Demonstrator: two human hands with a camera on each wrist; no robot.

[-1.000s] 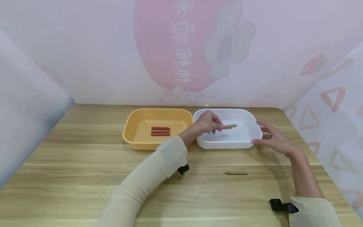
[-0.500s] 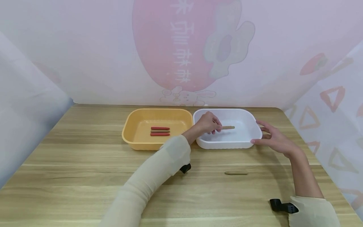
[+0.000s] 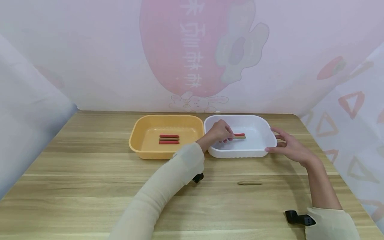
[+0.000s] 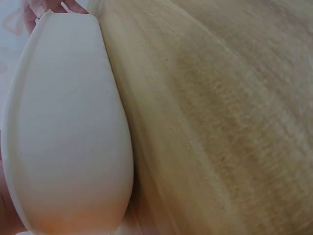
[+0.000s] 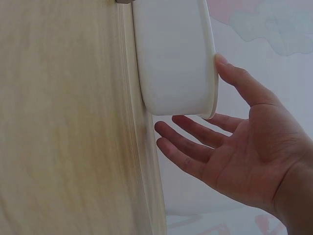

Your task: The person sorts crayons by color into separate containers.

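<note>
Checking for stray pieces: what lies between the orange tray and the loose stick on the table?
Only the left forearm crosses between orange tray and loose stick; head view.

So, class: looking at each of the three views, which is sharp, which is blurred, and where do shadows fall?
Head view: evenly lit and sharp, soft shadows under the left hand and beside the right hand. Left wrist view: the table is smeared, the white tray soft and close. Right wrist view: hand fairly crisp, wood grain blurred.
</note>
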